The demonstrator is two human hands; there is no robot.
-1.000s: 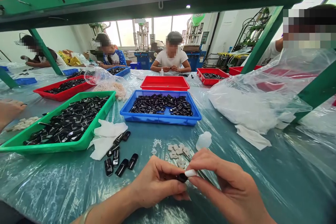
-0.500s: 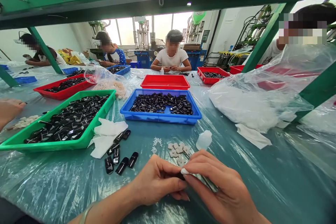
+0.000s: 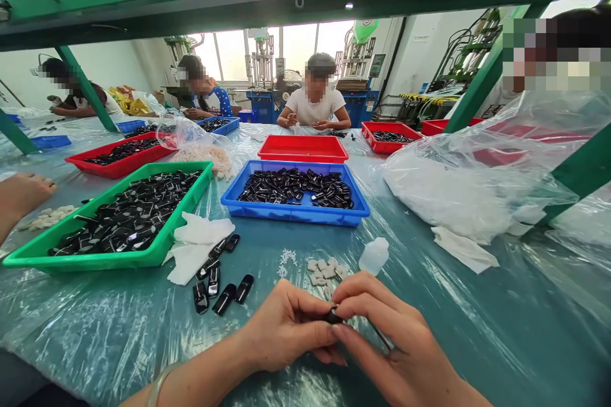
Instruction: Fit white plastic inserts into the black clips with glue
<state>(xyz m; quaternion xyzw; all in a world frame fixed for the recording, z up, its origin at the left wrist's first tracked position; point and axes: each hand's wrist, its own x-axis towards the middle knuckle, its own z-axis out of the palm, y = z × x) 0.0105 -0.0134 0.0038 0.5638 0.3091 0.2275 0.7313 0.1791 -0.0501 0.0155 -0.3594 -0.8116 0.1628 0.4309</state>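
My left hand (image 3: 291, 331) is closed, with a small glossy black piece (image 3: 333, 315) pinched between thumb and forefinger. My right hand (image 3: 401, 337) meets it from the right, its thumb and forefinger touching the same piece. A thin metal tool that looks like tweezers (image 3: 383, 339) lies tucked in my right fingers; most of it is hidden by them. Just beyond the hands is a cluster of small off-white pads (image 3: 321, 271), with tiny white bits (image 3: 287, 262) to their left. Several loose black pieces (image 3: 224, 299) lie left of my left hand.
A blue tray (image 3: 296, 215) and a green tray (image 3: 109, 262) hold many black pieces. A translucent bottle (image 3: 374, 256) stands beyond my right hand. White paper (image 3: 198, 232), a large plastic bag (image 3: 443, 191) and a red tray (image 3: 303, 149) are around. Another person's hand (image 3: 23, 194) is at left.
A small white thing at my right fingertips no longer shows there. My right forefinger has shifted on the black piece, whose dark rounded end is now visible. The view has shifted slightly.
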